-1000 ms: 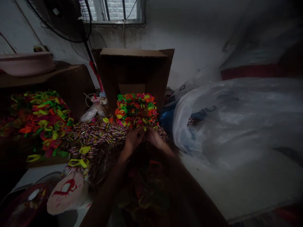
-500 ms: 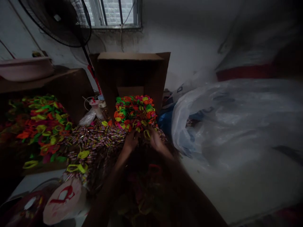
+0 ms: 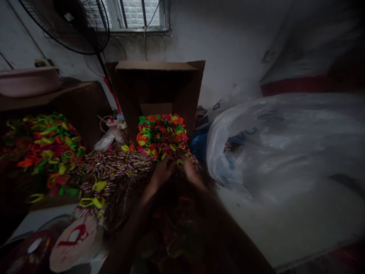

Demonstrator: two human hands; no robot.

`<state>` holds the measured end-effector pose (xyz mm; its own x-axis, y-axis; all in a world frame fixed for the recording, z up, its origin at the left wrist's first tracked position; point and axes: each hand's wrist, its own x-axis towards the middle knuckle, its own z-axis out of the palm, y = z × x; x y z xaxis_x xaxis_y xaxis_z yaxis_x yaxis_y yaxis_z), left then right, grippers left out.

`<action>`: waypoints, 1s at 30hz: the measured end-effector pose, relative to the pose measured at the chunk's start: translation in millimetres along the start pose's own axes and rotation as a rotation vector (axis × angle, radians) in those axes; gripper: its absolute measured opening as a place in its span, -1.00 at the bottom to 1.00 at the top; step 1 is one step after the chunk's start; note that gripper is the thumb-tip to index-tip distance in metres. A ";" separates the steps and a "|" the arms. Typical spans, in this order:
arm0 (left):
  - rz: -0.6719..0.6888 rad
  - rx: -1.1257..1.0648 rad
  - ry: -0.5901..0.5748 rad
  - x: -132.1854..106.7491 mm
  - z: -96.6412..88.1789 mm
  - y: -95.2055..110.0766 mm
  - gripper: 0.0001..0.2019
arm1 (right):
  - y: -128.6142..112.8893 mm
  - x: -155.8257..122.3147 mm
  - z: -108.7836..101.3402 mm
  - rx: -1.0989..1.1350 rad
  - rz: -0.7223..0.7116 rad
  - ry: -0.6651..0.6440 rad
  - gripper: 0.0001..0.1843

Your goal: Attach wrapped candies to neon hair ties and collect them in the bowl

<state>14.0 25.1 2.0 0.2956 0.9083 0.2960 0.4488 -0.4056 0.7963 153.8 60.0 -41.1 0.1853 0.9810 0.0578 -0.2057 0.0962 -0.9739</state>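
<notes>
My left hand (image 3: 161, 172) and my right hand (image 3: 188, 170) are close together at the near edge of a heap of neon plastic rings (image 3: 161, 132). Both hands have their fingers curled. A small yellow ring (image 3: 179, 162) sits between the fingertips of my right hand. The left fingers pinch at something beside it that the dark hides. A carpet of small wrapped sticks (image 3: 114, 167) lies under and left of the hands.
An open cardboard box (image 3: 155, 89) stands behind the heap. A second pile of neon rings (image 3: 42, 146) lies at left, loose yellow rings (image 3: 92, 201) nearer. A big clear plastic bag (image 3: 285, 144) fills the right. A fan (image 3: 68, 23) stands at the back left.
The hands stayed at the heap's near edge, drew slightly apart half a second ago and are closer again now. The view shifted a little.
</notes>
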 end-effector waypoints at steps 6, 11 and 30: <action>0.048 0.094 -0.061 -1.7 -5.3 8.6 -0.90 | -1.5 -3.7 0.7 -0.065 -0.073 0.040 -0.65; 0.026 0.280 -0.008 -4.6 0.5 12.9 -0.74 | 1.0 -5.9 1.6 -0.096 -0.046 0.083 -0.65; 0.227 0.300 0.055 -6.3 7.3 6.4 -0.79 | -1.9 -2.6 4.1 0.054 -0.044 0.038 -0.62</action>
<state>21.2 16.0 1.4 0.3743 0.7925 0.4815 0.6065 -0.6020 0.5193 149.8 57.9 -38.5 0.2314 0.9686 0.0910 -0.2480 0.1492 -0.9572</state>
